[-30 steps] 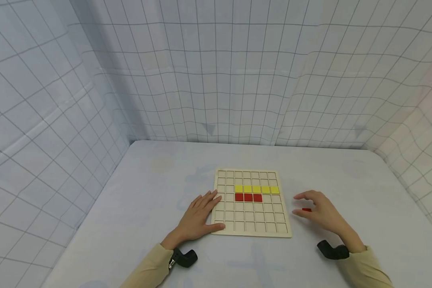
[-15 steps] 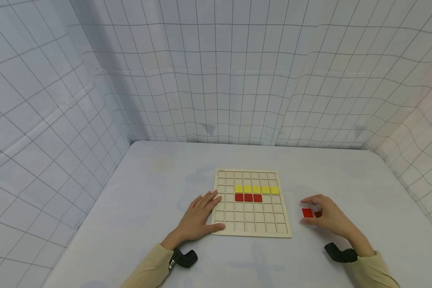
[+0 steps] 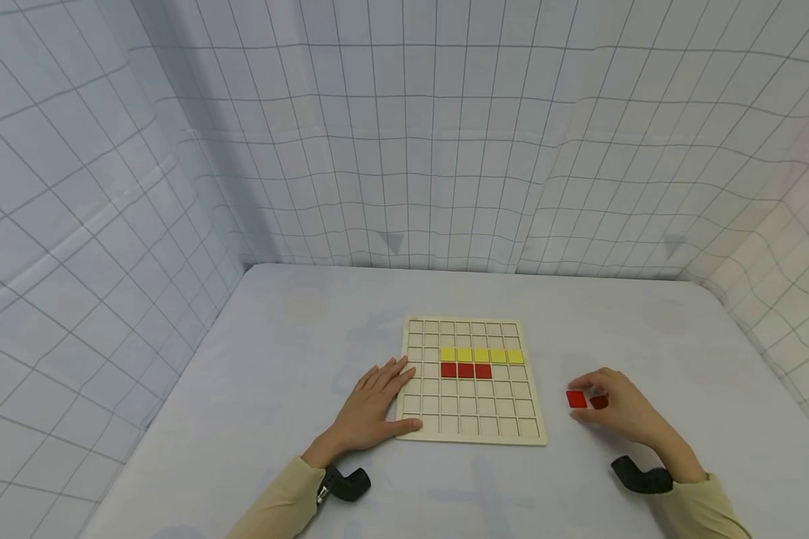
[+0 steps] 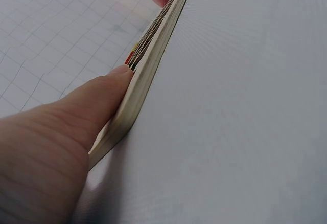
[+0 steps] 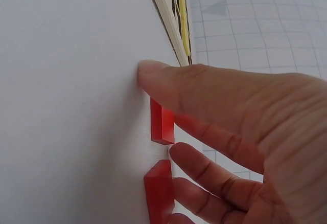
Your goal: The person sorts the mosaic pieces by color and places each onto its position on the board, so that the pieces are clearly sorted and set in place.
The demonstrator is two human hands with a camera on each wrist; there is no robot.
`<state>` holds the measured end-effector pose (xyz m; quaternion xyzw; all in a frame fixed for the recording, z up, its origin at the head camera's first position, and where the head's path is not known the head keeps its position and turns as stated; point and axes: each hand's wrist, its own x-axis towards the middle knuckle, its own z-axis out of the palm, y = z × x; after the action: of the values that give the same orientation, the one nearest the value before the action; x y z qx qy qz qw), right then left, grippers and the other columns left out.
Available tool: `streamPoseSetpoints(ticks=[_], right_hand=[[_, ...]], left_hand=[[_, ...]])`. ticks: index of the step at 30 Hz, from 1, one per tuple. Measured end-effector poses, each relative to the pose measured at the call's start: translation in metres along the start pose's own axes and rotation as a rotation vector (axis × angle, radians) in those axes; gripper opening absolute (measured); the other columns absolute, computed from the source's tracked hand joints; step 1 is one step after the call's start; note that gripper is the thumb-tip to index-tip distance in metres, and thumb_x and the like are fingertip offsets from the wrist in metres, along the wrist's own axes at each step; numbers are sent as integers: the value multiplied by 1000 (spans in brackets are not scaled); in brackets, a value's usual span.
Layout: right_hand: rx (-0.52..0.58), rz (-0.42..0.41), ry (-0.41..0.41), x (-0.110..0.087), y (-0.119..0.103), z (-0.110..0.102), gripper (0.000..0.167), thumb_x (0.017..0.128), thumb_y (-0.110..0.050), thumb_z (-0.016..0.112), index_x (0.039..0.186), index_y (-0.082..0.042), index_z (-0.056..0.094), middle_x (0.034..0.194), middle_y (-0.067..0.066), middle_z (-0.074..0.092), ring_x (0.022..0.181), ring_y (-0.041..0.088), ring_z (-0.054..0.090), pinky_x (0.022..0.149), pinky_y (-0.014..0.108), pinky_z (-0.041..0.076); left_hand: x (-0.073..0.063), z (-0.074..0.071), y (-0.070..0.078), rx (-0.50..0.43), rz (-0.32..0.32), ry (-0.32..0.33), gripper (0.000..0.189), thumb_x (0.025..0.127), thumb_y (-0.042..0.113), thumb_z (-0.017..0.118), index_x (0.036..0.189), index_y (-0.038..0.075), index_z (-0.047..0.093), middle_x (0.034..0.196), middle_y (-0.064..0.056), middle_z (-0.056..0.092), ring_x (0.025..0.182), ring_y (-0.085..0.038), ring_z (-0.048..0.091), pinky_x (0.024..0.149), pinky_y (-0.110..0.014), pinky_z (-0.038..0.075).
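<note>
My left hand (image 3: 371, 415) lies spread on the left edge of a pale square grid board (image 3: 428, 428), its thumb (image 4: 110, 88) on the near left corner. A row of yellow tiles (image 3: 482, 355) and three red tiles (image 3: 466, 370) sit in the board's cells. To the right of the board, my right hand (image 3: 616, 408) curves its thumb and forefinger on either side of a loose red tile (image 3: 576, 400) on the table. No firm pinch on it is visible. A second red tile (image 5: 159, 191) lies under the fingers, partly shaded in the head view.
The white table (image 3: 310, 322) has a far edge below a grid-patterned curtain (image 3: 445, 150). Similar curtains stand at the left and right. Black wrist mounts (image 3: 642, 476) sit at both cuffs.
My right hand has drawn back rightward and toward me, uncovering the loose red tiles. Its thumb and forefinger have come closer together around one of them. My left hand has stayed still.
</note>
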<state>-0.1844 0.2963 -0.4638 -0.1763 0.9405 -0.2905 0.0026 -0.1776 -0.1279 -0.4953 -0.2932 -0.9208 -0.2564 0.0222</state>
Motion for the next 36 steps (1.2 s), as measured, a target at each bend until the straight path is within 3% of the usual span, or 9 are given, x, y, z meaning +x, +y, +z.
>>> streamPoseSetpoints(ticks=[11, 21, 36], right_hand=[[16, 13, 3, 0, -2, -2, 24, 74, -11, 82, 94, -10, 69, 90, -1, 59, 80, 17, 52, 67, 32, 47], [26, 4, -17, 5, -2, -1, 24, 74, -7, 81, 90, -9, 63, 83, -4, 56, 78, 17, 51, 64, 29, 46], [55, 17, -26, 7, -2, 0, 25, 74, -4, 79, 89, -10, 59, 79, -3, 54, 74, 16, 49, 60, 26, 44]], left_hand=[[1, -1, 1, 12, -26, -31, 83, 86, 59, 58, 150, 13, 31, 156, -3, 19, 143, -19, 9, 113, -42, 7], [0, 0, -1, 11, 6, 7, 83, 86, 58, 59, 148, 10, 34, 155, -8, 23, 142, -25, 15, 112, -47, 11], [0, -2, 2, 7, -1, -16, 83, 86, 56, 60, 149, 10, 32, 156, -7, 20, 142, -24, 13, 113, -47, 9]])
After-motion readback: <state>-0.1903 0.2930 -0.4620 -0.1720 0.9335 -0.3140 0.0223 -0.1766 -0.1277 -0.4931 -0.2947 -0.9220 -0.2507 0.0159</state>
